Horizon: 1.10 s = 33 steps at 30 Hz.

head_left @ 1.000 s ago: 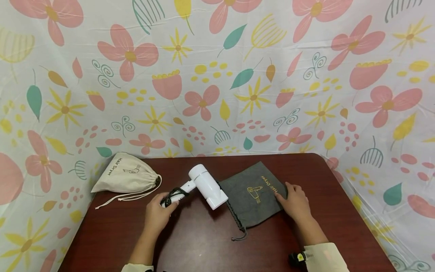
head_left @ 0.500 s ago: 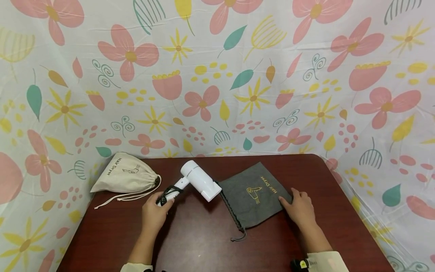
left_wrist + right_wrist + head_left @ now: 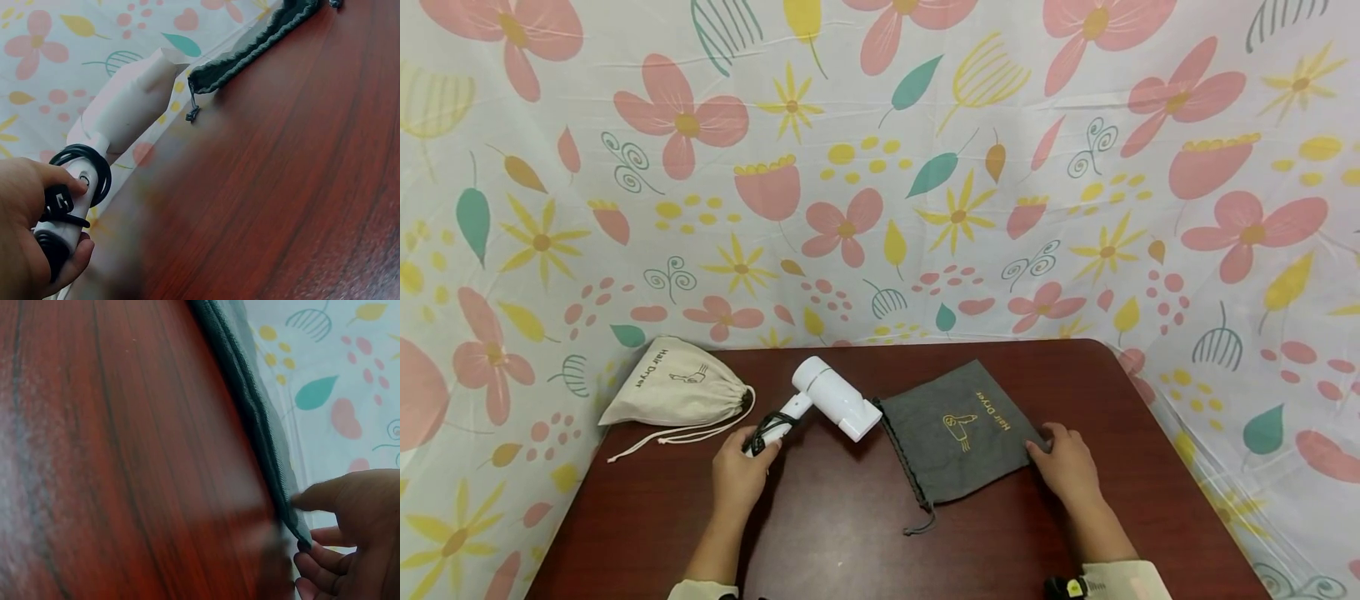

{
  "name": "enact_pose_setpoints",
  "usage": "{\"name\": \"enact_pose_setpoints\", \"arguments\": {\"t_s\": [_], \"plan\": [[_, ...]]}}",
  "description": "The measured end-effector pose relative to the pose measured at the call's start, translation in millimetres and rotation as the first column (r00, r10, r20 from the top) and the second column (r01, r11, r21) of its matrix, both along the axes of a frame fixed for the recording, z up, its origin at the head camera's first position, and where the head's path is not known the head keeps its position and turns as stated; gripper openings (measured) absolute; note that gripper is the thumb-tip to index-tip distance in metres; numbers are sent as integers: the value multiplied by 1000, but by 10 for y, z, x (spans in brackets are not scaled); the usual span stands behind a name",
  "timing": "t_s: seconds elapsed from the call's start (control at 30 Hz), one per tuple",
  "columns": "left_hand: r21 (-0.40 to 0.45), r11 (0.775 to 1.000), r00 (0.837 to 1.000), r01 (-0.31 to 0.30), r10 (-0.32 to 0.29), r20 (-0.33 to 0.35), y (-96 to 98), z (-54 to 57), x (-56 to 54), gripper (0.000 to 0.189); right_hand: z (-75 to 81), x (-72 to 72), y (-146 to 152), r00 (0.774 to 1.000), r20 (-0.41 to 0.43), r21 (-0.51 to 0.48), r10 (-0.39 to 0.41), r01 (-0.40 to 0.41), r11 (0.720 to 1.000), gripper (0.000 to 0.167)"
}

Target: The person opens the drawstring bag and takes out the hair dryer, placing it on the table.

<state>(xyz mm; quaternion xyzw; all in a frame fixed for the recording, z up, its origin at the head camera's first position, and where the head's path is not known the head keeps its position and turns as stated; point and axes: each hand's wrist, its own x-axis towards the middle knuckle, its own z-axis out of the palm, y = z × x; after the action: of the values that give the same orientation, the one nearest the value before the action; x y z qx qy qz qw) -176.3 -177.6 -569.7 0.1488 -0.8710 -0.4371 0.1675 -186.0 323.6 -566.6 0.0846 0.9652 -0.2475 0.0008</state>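
Observation:
My left hand (image 3: 741,475) grips the handle of a white hair dryer (image 3: 833,398), with a black cord wound round the handle. In the left wrist view the thumb lies near a button on the hair dryer (image 3: 134,103), and a black plug shows by the palm. A dark grey drawstring bag (image 3: 958,442), printed "Hair Dryer" in gold, lies flat, its gathered mouth towards the dryer's nozzle. At the bag's right corner, my right hand (image 3: 1067,467) pinches the cloth between thumb and fingers. The right wrist view shows the thumb above the grey bag's edge (image 3: 250,419) and fingers at its corner.
A cream drawstring bag (image 3: 681,387), also printed "Hair Dryer", lies at the table's back left with its white cords trailing. The dark red-brown table (image 3: 865,542) ends at a flowered cloth backdrop (image 3: 850,292) behind and at both sides.
My left hand has drawn the hair dryer left, away from over the bag's mouth. My right hand has slid right and down along the bag's right edge to its corner. The bag has shifted slightly.

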Motion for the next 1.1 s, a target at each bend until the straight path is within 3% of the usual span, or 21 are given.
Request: {"name": "enact_pose_setpoints", "arguments": {"t_s": [0.27, 0.6, 0.9, 1.1], "plan": [[-12, 1000, 1000, -10, 10, 28, 5, -28, -13, 40, 37, 24, 78, 1000, -15, -40, -2, 1, 999, 42], [-1, 1000, 999, -5, 5, 41, 15, -41, -27, 40, -30, -31, 254, 996, -79, -26, -34, 32, 999, 34], [-22, 1000, 998, 3, -2, 55, 5, -59, -10, 40, -10, -51, 241, 995, -102, -42, -14, 10, 999, 37], [-27, 1000, 998, -1, 3, 69, -1, -63, -5, 40, 68, -72, 72, 992, -127, -50, 11, -18, 999, 42]]}}
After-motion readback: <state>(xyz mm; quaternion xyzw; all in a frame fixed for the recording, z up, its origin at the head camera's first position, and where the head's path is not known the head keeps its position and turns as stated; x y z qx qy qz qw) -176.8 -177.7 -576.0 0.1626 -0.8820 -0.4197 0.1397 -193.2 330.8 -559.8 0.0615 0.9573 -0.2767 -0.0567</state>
